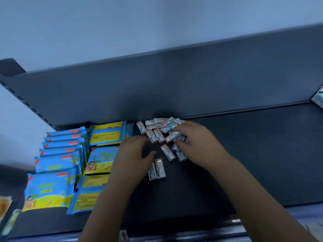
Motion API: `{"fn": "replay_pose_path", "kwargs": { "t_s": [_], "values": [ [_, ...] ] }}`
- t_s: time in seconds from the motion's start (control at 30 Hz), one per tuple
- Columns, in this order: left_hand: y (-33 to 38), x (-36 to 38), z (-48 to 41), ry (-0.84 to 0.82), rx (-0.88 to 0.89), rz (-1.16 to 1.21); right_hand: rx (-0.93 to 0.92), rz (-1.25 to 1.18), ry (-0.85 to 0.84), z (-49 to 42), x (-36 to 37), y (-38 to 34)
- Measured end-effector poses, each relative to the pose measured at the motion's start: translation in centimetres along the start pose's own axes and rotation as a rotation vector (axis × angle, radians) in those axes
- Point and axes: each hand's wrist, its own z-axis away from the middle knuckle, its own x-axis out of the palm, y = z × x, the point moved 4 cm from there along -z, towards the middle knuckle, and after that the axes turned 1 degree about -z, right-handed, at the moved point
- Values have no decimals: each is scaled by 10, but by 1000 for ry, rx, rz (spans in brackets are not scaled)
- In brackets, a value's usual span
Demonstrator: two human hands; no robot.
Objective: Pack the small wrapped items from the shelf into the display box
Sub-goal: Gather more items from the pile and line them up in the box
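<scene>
Several small wrapped items (pixel 158 127), white with tan ends, lie in a loose pile at the back of the dark shelf (pixel 244 145). Two more small items (pixel 157 170) lie side by side nearer the front. My right hand (pixel 195 142) reaches into the pile's right side, its fingers curled round a few of the small items. My left hand (pixel 134 154) hovers just left of the pile with fingers loosely spread and nothing in it. No display box is in view.
Blue and yellow wipe packs (pixel 59 165) stand in rows on the shelf's left part, next to my left forearm. The shelf's dark back panel (pixel 174 88) rises behind the pile. A light-coloured package (pixel 319 100) shows at the far right edge.
</scene>
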Motion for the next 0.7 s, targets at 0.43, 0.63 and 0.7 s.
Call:
{"fn": "replay_pose_path", "kwargs": {
  "t_s": [0.43,0.63,0.7],
  "values": [
    [14,26,-67,-132,329,57,-19,48,65,10,23,-12],
    [10,33,-68,-131,312,-54,8,6,88,9,14,-3],
    [9,32,-65,-127,312,-91,13,-17,116,9,8,0]
  ]
}}
